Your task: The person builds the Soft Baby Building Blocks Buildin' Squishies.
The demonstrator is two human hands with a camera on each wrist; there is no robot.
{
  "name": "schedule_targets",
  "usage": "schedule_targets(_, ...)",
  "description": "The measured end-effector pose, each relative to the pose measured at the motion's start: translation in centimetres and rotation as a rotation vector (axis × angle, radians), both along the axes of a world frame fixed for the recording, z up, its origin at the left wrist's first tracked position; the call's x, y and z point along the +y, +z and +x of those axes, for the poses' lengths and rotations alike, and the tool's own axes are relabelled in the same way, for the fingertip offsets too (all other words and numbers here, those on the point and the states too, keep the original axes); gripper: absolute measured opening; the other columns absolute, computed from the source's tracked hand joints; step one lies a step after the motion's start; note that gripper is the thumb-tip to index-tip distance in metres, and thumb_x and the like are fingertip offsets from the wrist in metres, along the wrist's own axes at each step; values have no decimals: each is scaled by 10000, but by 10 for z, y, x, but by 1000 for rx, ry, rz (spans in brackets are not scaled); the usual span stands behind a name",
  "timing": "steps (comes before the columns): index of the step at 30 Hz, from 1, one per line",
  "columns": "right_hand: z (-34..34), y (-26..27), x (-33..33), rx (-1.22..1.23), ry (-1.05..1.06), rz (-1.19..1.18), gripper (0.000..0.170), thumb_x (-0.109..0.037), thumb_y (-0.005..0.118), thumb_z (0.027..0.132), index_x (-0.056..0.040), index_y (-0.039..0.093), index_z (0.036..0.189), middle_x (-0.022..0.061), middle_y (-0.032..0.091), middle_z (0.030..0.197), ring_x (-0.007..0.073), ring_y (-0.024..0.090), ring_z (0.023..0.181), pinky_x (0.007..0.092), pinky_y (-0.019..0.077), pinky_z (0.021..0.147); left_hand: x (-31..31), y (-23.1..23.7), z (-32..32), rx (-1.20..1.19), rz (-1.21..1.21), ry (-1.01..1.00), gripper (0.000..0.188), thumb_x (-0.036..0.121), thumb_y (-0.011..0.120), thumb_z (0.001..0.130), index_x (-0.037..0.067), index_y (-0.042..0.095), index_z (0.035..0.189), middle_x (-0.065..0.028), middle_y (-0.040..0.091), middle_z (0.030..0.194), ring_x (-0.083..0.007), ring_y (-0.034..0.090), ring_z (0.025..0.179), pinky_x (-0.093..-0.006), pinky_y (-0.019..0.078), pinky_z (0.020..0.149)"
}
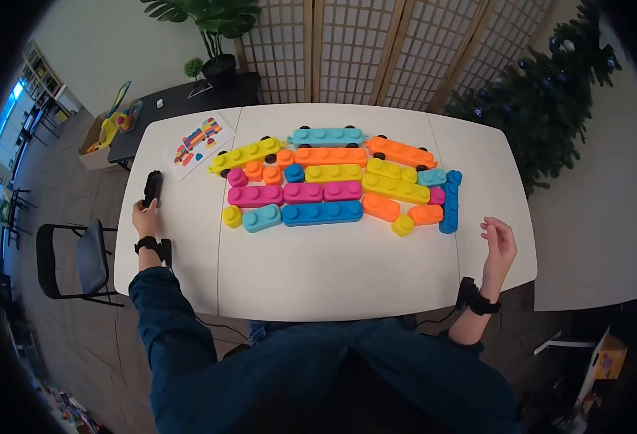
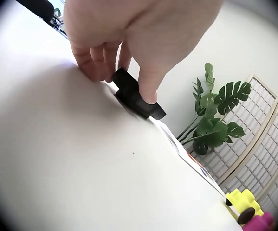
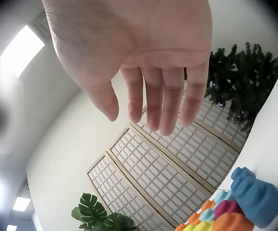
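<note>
My left hand (image 1: 145,218) is at the left side of the white table (image 1: 340,275). It pinches a small black handheld device (image 1: 153,189) between thumb and fingers; the left wrist view shows the thumb on the near side of this device (image 2: 135,99). What kind of device it is I cannot tell. My right hand (image 1: 500,246) is over the table's right side, fingers relaxed and nothing in them. The nearest thing to it is a long blue block (image 1: 450,202), standing apart from the fingers. In the right wrist view the palm (image 3: 143,43) faces the camera.
Mid-table lie several studded toy blocks in rows, among them a long blue one (image 1: 322,213) and a magenta one (image 1: 255,196). Behind them are wheeled pieces: yellow (image 1: 250,155), teal (image 1: 326,137) and orange (image 1: 401,152). A printed picture sheet (image 1: 201,142) lies at the back left.
</note>
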State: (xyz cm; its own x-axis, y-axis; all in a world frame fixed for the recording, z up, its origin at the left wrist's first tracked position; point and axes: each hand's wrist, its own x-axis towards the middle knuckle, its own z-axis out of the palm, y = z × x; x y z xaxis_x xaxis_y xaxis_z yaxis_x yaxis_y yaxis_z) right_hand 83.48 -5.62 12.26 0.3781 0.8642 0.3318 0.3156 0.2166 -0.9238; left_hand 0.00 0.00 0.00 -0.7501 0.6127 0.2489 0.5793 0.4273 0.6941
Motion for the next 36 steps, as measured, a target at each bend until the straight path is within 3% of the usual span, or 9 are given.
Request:
schedule_targets(5, 11, -7, -1, 15, -31, -7, 164, -115, 665, 996, -16, 677, 1126, 73, 705, 1132, 174, 679, 1018, 284, 515, 854, 2, 5, 3, 173, -145, -14, 738, 450, 832, 834, -35, 580, 1329, -216, 670, 1209, -350, 649, 1128, -427, 515, 947)
schedule_targets(8, 12, -7, -3, 4, -17, 29, 162, -117, 678, 988, -15, 682, 1115, 65, 707, 1115, 169, 676, 1014, 277, 510, 848, -14, 26, 12, 553, -16, -146, 747, 370, 808, 878, -15, 485, 1431, -240, 576, 1340, -413, 564, 1215, -467, 483, 1004)
schedule_targets(13, 7, -5, 0, -29, -25, -7, 128, -106, 692, 975, -23, 699, 1073, 60, 713, 1095, 153, 668, 1009, 279, 507, 856, -59, 114, 127, 439, 77, -137, 542, 247, 752, 938, 55, 541, 1399, -152, 610, 1320, -317, 578, 1178, -398, 501, 884)
schedule_targets(16, -3, -3, 6, -51, 8, 4, 108, -100, 694, 970, -31, 707, 1052, 57, 719, 1086, 144, 665, 1005, 284, 510, 857, -87, 134, 197, 458, 190, -207, 449, 211, 737, 947, 75, 591, 1349, -116, 643, 1269, -264, 593, 1137, -376, 494, 835)
schedule_targets(23, -25, 6, 11, -134, 74, 0, 123, -92, 706, 950, -24, 708, 1052, 55, 724, 1083, 139, 669, 981, 279, 521, 816, -113, 129, 278, 328, 267, -323, 260, 137, 730, 942, 54, 674, 1182, -94, 703, 1149, -265, 650, 1058, -381, 528, 828)
schedule_targets(33, -40, -14, 6, -180, 143, -76, 122, -94, 702, 953, -12, 710, 1044, 57, 732, 1036, 136, 676, 961, 281, 524, 818, -94, 103, 355, 148, 244, -747, 217, 45, 769, 854, 35, 699, 1060, -127, 710, 1023, -317, 665, 956, -387, 534, 811)
schedule_targets(36, -46, -16, 7, -211, 174, -85, 119, -82, 705, 947, -7, 709, 1039, 59, 736, 1022, 134, 679, 953, 279, 529, 814, -92, 105, 369, 103, 224, -784, 197, 43, 770, 850, 34, 704, 1035, -132, 712, 995, -327, 666, 945, -391, 535, 817)
